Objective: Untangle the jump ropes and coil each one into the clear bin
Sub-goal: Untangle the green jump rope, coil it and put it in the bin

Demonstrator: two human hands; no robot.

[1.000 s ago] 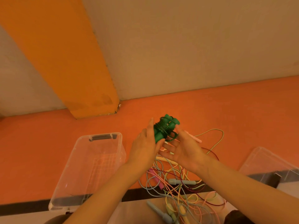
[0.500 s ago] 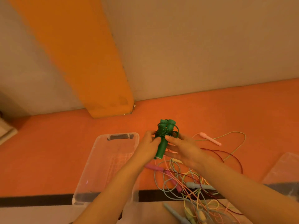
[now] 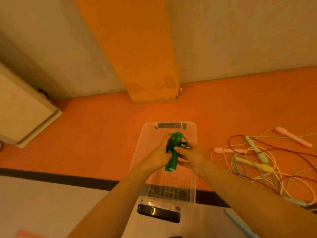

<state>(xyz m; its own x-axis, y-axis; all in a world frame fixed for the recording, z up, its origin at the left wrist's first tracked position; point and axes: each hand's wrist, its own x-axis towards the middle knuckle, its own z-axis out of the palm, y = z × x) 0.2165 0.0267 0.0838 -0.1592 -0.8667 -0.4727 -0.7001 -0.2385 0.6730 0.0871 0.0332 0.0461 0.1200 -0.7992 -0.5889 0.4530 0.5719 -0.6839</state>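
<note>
Both my hands, left [image 3: 158, 156] and right [image 3: 193, 157], grip the coiled green jump rope [image 3: 173, 152] over the clear bin [image 3: 193, 170], other tangled ropes [image 3: 257, 160] lying off to the right.

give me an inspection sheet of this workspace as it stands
surface: orange floor with a black stripe across it
job's things: green jump rope, wound round its handles, held over the clear bin; tangled ropes on the floor to the bin's right
clutter: nothing seen
grippers: left hand and right hand both grip the green jump rope
cables: nothing seen apart from the ropes
surroundings: orange pillar, pale wall, white cabinet at left
</note>
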